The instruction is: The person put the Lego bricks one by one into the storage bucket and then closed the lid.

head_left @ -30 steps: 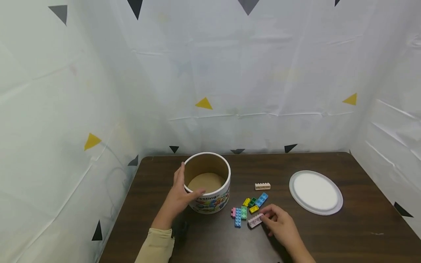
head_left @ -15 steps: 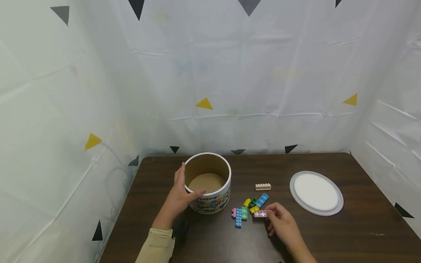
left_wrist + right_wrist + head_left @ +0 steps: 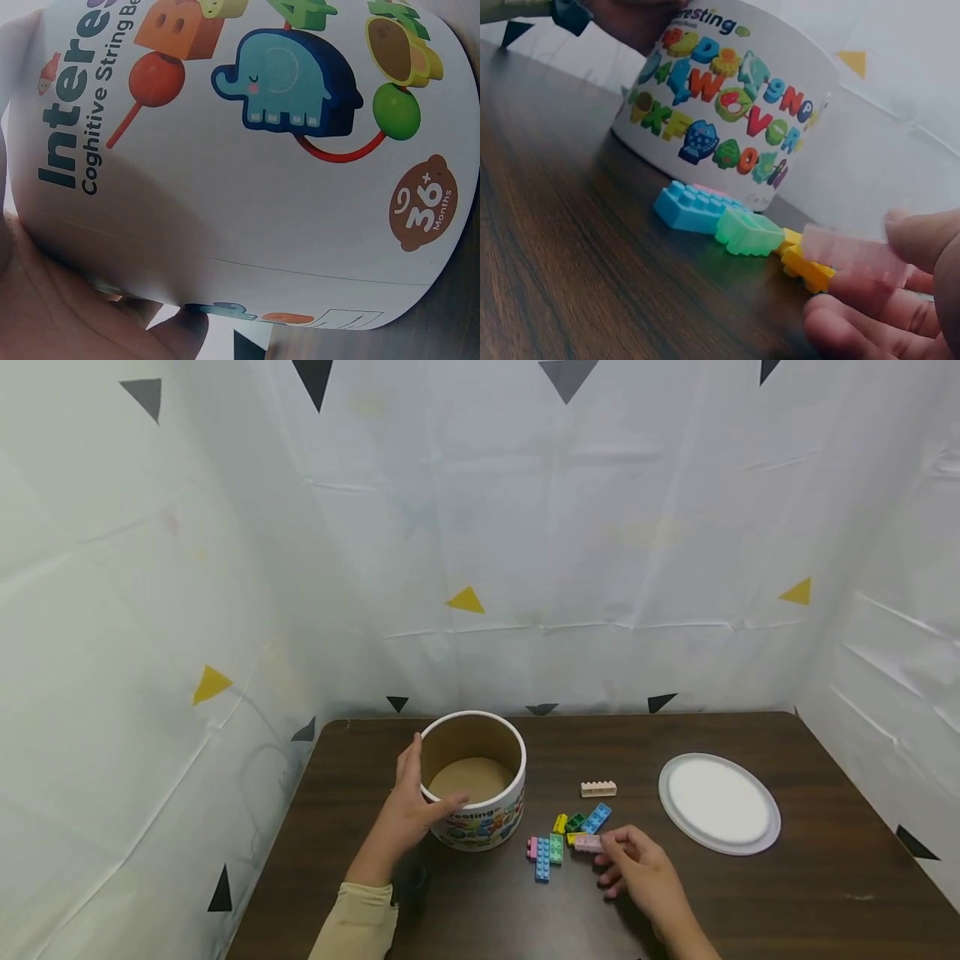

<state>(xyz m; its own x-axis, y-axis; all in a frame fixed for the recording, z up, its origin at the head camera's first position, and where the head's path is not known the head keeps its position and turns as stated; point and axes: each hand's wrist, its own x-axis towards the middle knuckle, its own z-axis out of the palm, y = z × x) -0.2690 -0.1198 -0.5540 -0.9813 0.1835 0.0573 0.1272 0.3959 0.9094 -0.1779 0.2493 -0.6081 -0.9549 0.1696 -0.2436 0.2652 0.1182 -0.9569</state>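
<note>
My left hand (image 3: 411, 797) grips the left side of a round white paper tub (image 3: 487, 827), thumb at the near rim and fingers along the far left. The tub stands open, its inside bare. In the left wrist view, the palm lies against the printed side. My right hand (image 3: 636, 864) pinches a pale pink building block (image 3: 847, 251) between thumb and fingers. That block overlaps a yellow block (image 3: 808, 270) in the head view. Beside it lie a dark green block (image 3: 575, 823), a blue block (image 3: 597, 817), a light green block (image 3: 748, 232) and another blue block (image 3: 542, 860).
A cream block (image 3: 597, 789) lies apart, farther back. The round white lid (image 3: 718, 803) rests at the right of the dark wooden table (image 3: 840, 893). White sheets with coloured triangles (image 3: 467, 600) hang behind and at both sides.
The pale pink block has turned level in my right hand and moved slightly up and left, close to the yellow block. My left hand and the tub stay put.
</note>
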